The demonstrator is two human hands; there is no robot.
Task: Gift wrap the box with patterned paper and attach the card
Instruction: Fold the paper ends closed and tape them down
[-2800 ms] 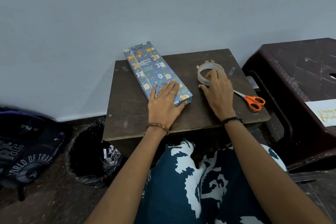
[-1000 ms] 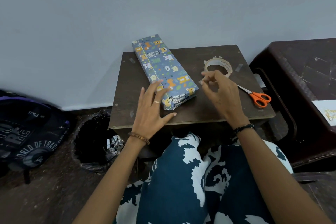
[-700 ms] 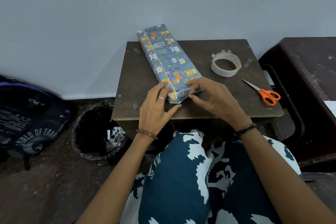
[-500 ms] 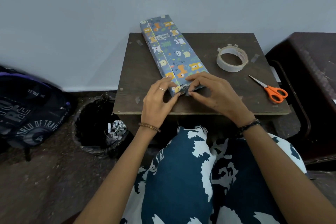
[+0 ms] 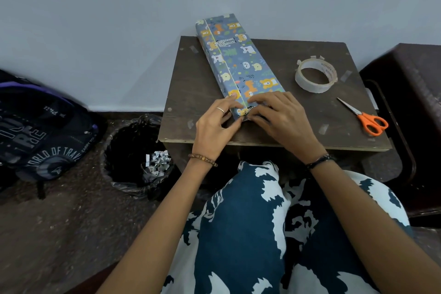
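The wrapped box (image 5: 235,64), long and narrow and covered in blue animal-print paper, lies flat on the small dark table (image 5: 198,93). Its far end overhangs the table's far edge towards the wall; its near end sits short of the table's near edge. A paper seam runs lengthwise along the box's top face.

The left hand (image 5: 216,126) is at the box's near left corner. Its fingers are curled round that corner, fingertips on the top face by the seam, thumb against the end face. A ring shows on one finger and a beaded bracelet on the wrist.

The right hand (image 5: 279,118) covers the box's near right corner. Its fingers are bent, tips pressed on the top face and end flap, meeting the left hand's tips at the seam. Whether anything is pinched between them cannot be told. A dark band circles the wrist.

To the right of the box, apart from it, a roll of clear tape (image 5: 316,76) lies flat on the table. Nearer than the roll, orange-handled scissors (image 5: 365,118) lie by the table's right edge.

Left of the table, on the floor, stands a black-lined bin (image 5: 133,162) holding paper scraps. Further left lies a dark backpack (image 5: 35,131). A dark brown stool (image 5: 410,102) stands right of the table.
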